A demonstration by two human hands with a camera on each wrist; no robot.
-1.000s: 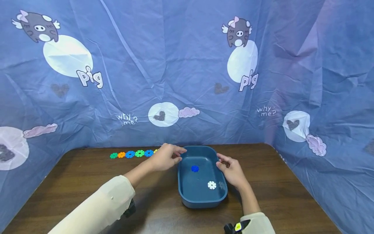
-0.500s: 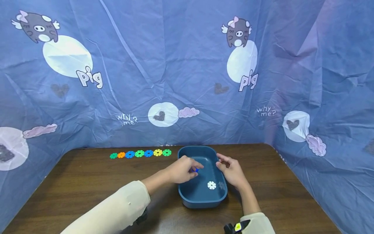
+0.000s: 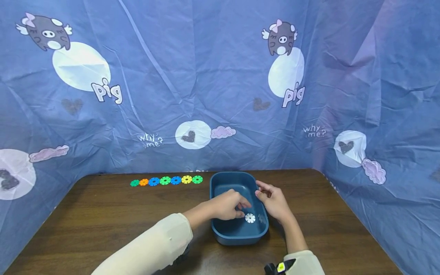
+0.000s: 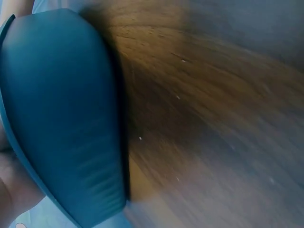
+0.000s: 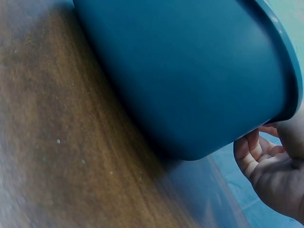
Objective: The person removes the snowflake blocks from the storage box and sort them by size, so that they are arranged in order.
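Observation:
A dark blue plastic bin [image 3: 238,240] stands on the wooden table. My left hand [image 3: 228,206] reaches down inside it, fingers bent, just left of a white snowflake disc [image 3: 249,218] on the bin floor. The dark blue disc does not show; whether it lies under that hand or in its fingers cannot be seen. In the left wrist view the bin's side wall [image 4: 61,104] hides most of that hand. My right hand [image 3: 273,200] holds the bin's right rim, thumb at the edge; in the right wrist view its fingers [image 5: 247,152] touch the outer wall.
A row of several coloured snowflake discs, green, orange, blue and yellow, runs along the table's back left, ending with a green disc [image 3: 197,179] near the bin. A blue printed cloth [image 3: 220,88] hangs behind the table [image 3: 137,225].
My left hand has moved from the bin's far left rim into the bin, first to the dark blue disc, then toward the white one. The blue disc has gone from sight. My right hand stays put.

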